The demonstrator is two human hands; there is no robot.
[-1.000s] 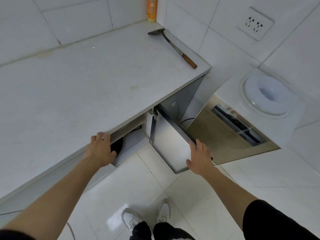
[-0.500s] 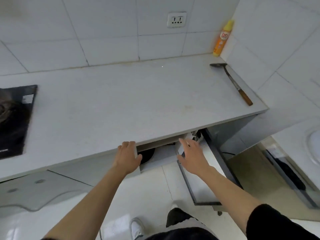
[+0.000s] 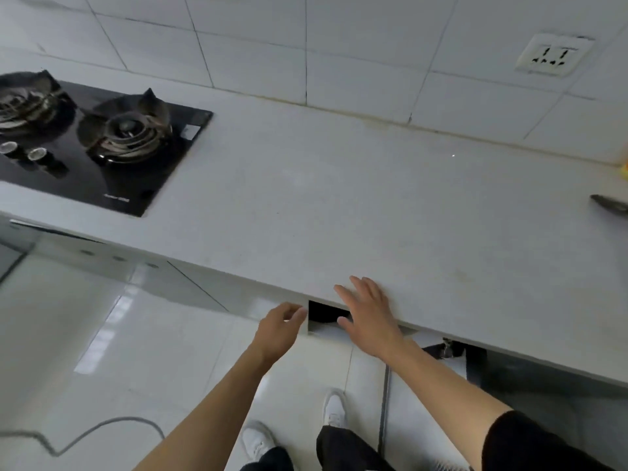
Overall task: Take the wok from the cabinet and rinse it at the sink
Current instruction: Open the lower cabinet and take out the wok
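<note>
Head view looks down over a pale surface [image 3: 373,205] whose front edge hides most of the cabinet [image 3: 323,329] beneath. Only a dark gap of the cabinet shows under that edge, and something black sits in it; whether that is the wok I cannot tell. The left hand [image 3: 277,329] hangs just left of the gap, its grip loosely curled around nothing, fingertips near the cabinet frame. The right hand [image 3: 368,316] hovers over the surface's edge just right of the gap, fingers spread and straight, its grip apart. A black hob [image 3: 112,185] with two burners lies set into the surface, far left. A socket [image 3: 552,56] sits on the tiled wall [image 3: 339,39], upper right. At the right edge a dark utensil tip [image 3: 610,205] rests on the surface, with something yellow [image 3: 624,169] behind it. Below, two white shoes [image 3: 334,407] stand on the glossy floor [image 3: 136,351], and a grey cable [image 3: 102,428] curls across it.
</note>
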